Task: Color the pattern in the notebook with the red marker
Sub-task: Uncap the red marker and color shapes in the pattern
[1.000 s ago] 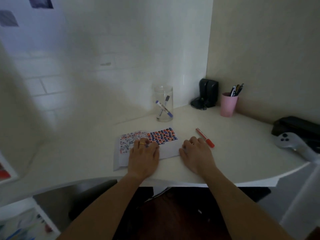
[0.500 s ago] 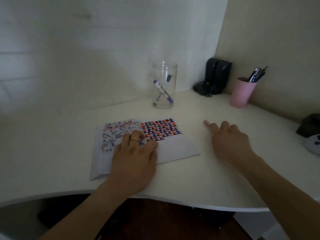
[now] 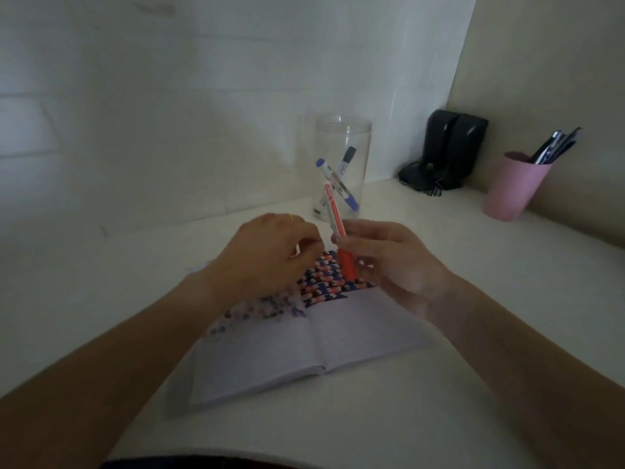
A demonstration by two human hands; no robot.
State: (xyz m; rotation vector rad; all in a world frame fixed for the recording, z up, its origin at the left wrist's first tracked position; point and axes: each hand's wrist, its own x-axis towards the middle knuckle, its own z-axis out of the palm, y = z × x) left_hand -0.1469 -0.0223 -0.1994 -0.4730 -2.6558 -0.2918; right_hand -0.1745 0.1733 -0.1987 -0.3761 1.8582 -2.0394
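An open notebook [image 3: 304, 346] lies on the white desk [image 3: 490, 333]. Its upper part carries a red, blue and black pattern [image 3: 324, 282], dense on the right page and fainter on the left. My right hand [image 3: 389, 262] holds the red marker [image 3: 340, 231] almost upright above the pattern, red cap end down. My left hand [image 3: 267, 255], with a gold ring, hovers just left of the marker, fingers curled toward it and apart from it. Both hands are raised off the page.
A clear glass jar [image 3: 341, 164] with a blue and a black marker stands behind the hands. A pink cup [image 3: 510, 187] with several pens sits at the back right. A black device [image 3: 449, 150] with cables fills the corner.
My right hand picked the red marker up from the desk and brought it over the notebook. My left hand lifted off the page toward the marker. The camera moved closer.
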